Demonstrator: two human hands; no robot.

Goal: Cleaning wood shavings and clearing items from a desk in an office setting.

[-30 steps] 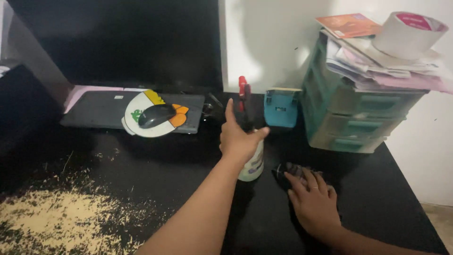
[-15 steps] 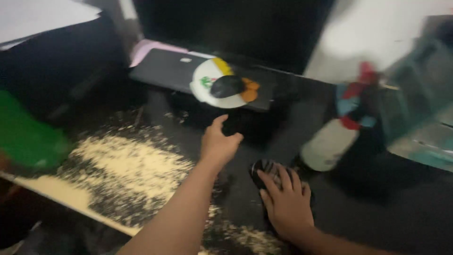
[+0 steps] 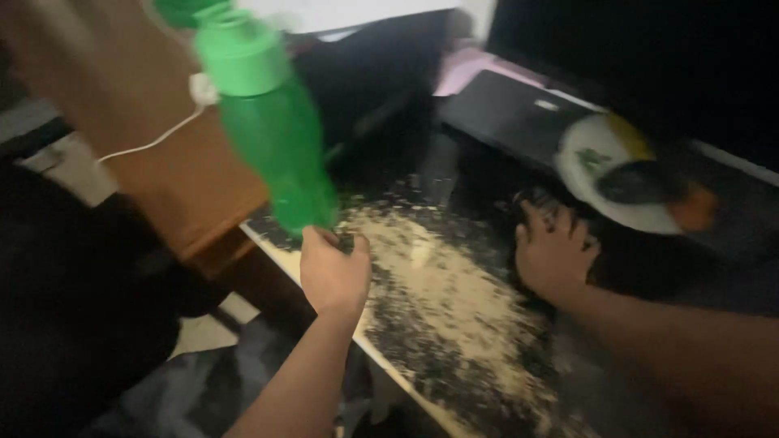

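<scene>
Head view, the only one: the left hand (image 3: 334, 272) sits at the near left edge of the black desk (image 3: 487, 162), its fingers curled about the base of a green bottle (image 3: 272, 130). The bottle leans away to the far left, its cap end uppermost and its lower end meeting the hand. The picture is blurred there, so I cannot tell whether the hand has a firm hold on the bottle or is only touching its bottom.

To the right, the right hand (image 3: 556, 251) lies palm down on the desk with fingers spread, pressing on a dark cloth (image 3: 531, 203) that shows just beyond the fingertips. It is flat on the cloth and not closed around it.

Between the two hands, and running toward the near right, a wide scatter of pale crumbs or dust (image 3: 450, 296) covers the desk. It looks thick and unbroken, so by my judgement little of the spill has been cleared and nearly all of the wiping remains.

Farther right sits a round mouse pad (image 3: 608, 166) in white, yellow and orange with a dark mouse (image 3: 645, 182) on it, resting on a closed laptop (image 3: 511, 113). A dark screen (image 3: 649, 57) stands behind. At far left a white cable (image 3: 154, 142) crosses a brown wooden surface (image 3: 122, 105).
</scene>
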